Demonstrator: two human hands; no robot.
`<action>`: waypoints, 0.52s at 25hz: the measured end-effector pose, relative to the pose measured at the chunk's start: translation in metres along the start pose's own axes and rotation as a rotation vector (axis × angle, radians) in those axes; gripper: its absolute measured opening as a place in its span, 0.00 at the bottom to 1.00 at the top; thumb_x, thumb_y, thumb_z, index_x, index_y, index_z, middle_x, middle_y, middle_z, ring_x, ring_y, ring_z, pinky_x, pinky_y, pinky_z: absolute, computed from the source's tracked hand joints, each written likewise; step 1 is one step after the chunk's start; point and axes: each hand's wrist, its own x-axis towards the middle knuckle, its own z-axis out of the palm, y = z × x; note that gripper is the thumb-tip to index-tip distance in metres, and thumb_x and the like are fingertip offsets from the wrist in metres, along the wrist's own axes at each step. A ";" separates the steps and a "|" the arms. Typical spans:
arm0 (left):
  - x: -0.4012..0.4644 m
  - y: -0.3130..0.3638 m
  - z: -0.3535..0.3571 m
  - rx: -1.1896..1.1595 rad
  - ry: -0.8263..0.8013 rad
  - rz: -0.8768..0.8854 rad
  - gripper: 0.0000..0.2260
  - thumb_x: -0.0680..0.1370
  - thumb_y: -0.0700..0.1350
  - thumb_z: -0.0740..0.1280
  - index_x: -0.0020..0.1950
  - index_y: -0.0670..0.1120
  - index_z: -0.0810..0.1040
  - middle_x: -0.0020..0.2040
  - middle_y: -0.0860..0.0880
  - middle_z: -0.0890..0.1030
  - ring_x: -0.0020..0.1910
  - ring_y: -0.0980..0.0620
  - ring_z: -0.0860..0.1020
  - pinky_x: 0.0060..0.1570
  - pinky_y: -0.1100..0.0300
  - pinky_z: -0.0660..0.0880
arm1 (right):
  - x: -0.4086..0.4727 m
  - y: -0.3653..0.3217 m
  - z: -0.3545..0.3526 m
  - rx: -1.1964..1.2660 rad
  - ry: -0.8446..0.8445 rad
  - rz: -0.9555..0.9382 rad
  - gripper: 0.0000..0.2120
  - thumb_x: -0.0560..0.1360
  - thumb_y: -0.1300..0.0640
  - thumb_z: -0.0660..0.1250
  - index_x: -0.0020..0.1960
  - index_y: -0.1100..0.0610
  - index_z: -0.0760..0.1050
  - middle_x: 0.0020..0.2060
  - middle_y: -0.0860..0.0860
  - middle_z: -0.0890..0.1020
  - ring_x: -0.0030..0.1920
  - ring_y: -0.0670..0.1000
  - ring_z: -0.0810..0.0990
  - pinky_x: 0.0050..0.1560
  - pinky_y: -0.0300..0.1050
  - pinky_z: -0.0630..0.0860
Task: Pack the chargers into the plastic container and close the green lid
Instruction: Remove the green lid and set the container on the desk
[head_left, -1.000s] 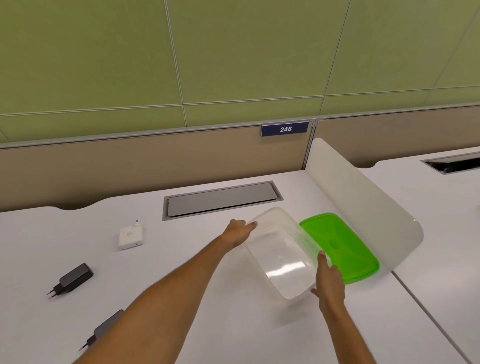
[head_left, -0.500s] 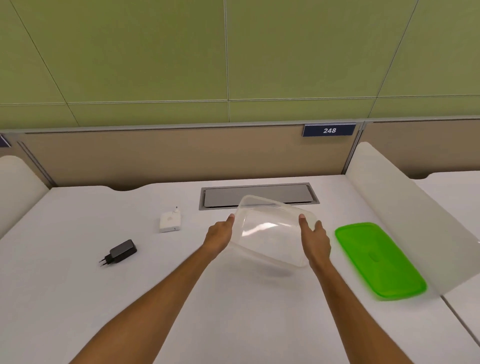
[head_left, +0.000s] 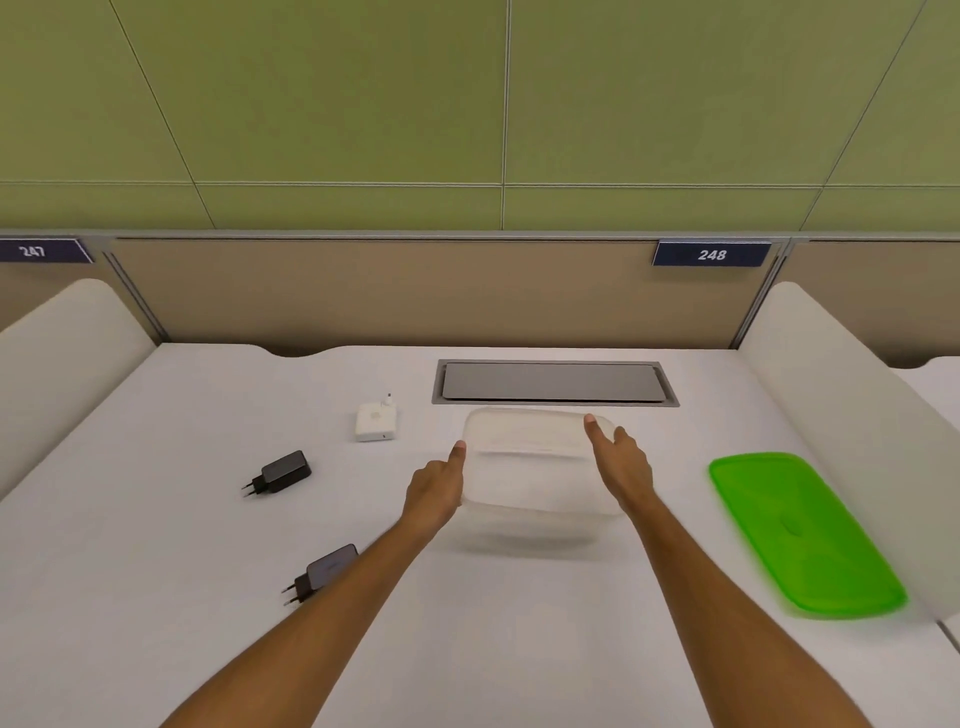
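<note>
A clear plastic container (head_left: 535, 462) is held between both hands in the middle of the white desk, slightly blurred, with a shadow beneath it. My left hand (head_left: 436, 488) grips its left side and my right hand (head_left: 621, 467) grips its right side. The green lid (head_left: 800, 530) lies flat on the desk to the right, apart from the container. A white charger (head_left: 375, 420) sits to the left of the container. One black charger (head_left: 280, 472) lies further left. A second black charger (head_left: 324, 571) lies near my left forearm, partly hidden by it.
A grey cable hatch (head_left: 553, 382) is set into the desk behind the container. White curved dividers stand at the left (head_left: 62, 353) and right (head_left: 841, 410) edges of the desk. A beige partition with number plates runs along the back.
The container has been carried left from beside the lid to the desk's middle and turned level. My view has swung left, bringing the second black charger and left divider into sight.
</note>
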 end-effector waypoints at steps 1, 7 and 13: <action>-0.001 -0.001 0.000 -0.003 0.000 -0.002 0.31 0.77 0.65 0.49 0.44 0.41 0.79 0.46 0.42 0.82 0.47 0.42 0.81 0.57 0.46 0.76 | 0.000 0.001 0.001 -0.002 -0.002 -0.002 0.39 0.77 0.33 0.52 0.76 0.61 0.59 0.74 0.59 0.67 0.72 0.61 0.66 0.70 0.54 0.64; -0.008 -0.005 0.001 0.010 -0.001 -0.013 0.31 0.78 0.63 0.48 0.45 0.40 0.79 0.45 0.42 0.83 0.47 0.42 0.81 0.57 0.46 0.76 | 0.002 0.005 0.005 -0.026 -0.017 -0.015 0.38 0.78 0.34 0.52 0.76 0.62 0.60 0.73 0.59 0.67 0.72 0.61 0.67 0.70 0.55 0.64; -0.015 -0.012 0.000 -0.072 -0.019 0.002 0.28 0.80 0.61 0.49 0.48 0.41 0.79 0.50 0.43 0.82 0.50 0.44 0.80 0.56 0.51 0.73 | 0.009 0.013 0.009 -0.009 -0.050 -0.024 0.38 0.78 0.35 0.52 0.78 0.61 0.54 0.76 0.59 0.62 0.75 0.61 0.62 0.73 0.56 0.61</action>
